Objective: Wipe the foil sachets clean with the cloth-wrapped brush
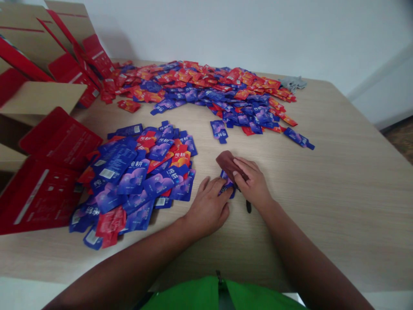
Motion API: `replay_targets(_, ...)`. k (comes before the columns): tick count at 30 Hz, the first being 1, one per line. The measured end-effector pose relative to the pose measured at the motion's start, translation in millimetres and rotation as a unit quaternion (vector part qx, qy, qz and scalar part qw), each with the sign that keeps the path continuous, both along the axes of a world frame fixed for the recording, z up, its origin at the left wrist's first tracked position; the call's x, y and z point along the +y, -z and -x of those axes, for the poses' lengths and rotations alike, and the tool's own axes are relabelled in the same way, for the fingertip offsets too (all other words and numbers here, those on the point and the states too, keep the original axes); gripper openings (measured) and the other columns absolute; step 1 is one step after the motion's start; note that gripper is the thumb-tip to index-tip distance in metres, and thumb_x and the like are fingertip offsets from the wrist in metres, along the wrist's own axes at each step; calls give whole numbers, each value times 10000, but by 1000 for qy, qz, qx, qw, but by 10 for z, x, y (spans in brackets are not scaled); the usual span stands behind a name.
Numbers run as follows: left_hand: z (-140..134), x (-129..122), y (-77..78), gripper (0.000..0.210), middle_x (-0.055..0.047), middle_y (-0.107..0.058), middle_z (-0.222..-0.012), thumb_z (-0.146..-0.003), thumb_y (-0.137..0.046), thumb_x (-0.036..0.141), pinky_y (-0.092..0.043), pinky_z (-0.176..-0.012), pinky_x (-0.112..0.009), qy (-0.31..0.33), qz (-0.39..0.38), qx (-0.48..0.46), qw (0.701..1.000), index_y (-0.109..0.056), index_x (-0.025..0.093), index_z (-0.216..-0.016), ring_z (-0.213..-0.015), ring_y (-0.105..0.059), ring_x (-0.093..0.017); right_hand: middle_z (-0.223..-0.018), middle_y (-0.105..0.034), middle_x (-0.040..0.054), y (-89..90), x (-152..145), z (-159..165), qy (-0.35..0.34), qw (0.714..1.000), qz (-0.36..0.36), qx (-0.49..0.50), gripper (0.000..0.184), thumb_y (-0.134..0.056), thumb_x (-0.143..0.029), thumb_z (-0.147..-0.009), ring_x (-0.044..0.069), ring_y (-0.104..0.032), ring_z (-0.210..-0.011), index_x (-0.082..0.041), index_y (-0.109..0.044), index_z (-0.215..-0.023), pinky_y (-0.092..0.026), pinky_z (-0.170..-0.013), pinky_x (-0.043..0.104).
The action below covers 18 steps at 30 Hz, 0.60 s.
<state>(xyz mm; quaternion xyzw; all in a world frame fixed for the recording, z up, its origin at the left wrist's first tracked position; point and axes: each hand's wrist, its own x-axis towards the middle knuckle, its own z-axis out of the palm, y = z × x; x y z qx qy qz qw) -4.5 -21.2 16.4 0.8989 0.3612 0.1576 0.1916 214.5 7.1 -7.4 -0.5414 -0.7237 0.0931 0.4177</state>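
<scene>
My left hand [209, 206] presses its fingertips on a small blue-purple packet [227, 186], holding it against the table. Wrapped round a folded brown cloth [226, 161], my right hand [253, 181] has the cloth's lower part over this same packet, partly hiding it. A thin black object [248, 206] pokes out below my right hand; its kind is hidden. To the left of my left hand lies a loose pile of blue-purple and red-orange packets [132, 176]. One lone blue packet [219, 131] lies flat beyond the cloth.
Along the wall stretches a long heap of red and blue packets [200, 82]. Open red cardboard boxes [35, 193] stand at the left, flaps up. A grey crumpled cloth [293, 82] lies at the heap's right end. Another blue packet [299, 137] rests on the wooden table [342, 185].
</scene>
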Motion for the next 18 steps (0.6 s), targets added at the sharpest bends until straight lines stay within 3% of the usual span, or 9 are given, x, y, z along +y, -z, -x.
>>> replay_targets(10,-12,3,-28,438,-121,-598,-1418,-945,-625,243,-247,-1322,-581,-2,1,5,1000,-649,250,-1382,-1397,-519,-320,-1371,-745,78,-48,-48,21,-93,995,-13,26,459,-621,-196,-954,297,-698,-1239,-286,-711,-1396,-590,-1071,547)
replay_targets(18,-8,5,-31,453,-127,-596,-1420,-941,-625,241,-241,-1321,-590,0,0,4,1000,-645,249,-1394,-1394,-518,-321,-1370,-741,90,-26,-25,20,-74,997,-6,8,450,-620,-199,-954,298,-693,-1234,-262,-717,-1389,-583,-1082,543)
